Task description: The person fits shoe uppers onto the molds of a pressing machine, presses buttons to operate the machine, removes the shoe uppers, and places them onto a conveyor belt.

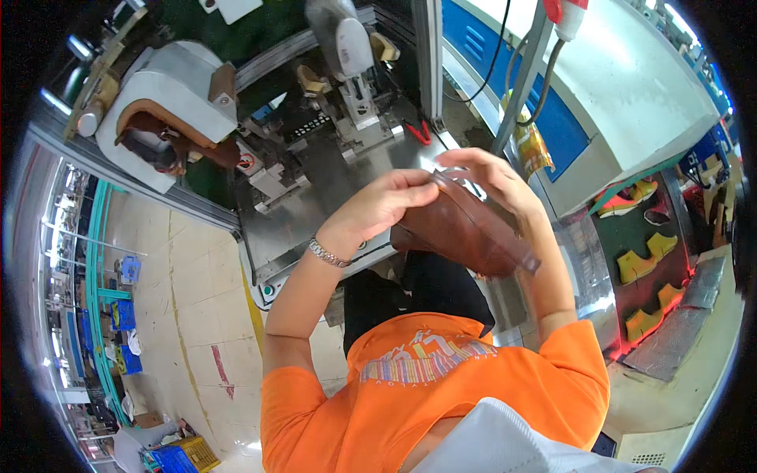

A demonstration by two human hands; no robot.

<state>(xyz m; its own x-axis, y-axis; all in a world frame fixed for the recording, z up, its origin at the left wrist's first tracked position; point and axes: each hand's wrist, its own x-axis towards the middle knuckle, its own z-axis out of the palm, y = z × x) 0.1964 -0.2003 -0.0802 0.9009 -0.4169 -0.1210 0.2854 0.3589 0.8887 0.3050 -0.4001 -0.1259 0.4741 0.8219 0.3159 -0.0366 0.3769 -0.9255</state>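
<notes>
A brown leather shoe upper (pixel 465 232) hangs between my hands in front of my body, above the front edge of a machine table. My left hand (pixel 386 206) pinches its top end between thumb and fingers; a metal-banded watch is on that wrist. My right hand (pixel 497 180) curves round the same end from the other side, fingertips at the edge near my left thumb. Its thumb is hidden. The upper's dark strip-like edge runs down toward my right forearm.
Ahead stands a machine table (pixel 268 229) with metal fixtures and a grey press head (pixel 355 47). A grey machine unit (pixel 169 102) with brown leather in its opening is at left. Red-handled pliers (pixel 419 134) lie on the table. At right, a rack holds yellow shoe forms (pixel 643 260).
</notes>
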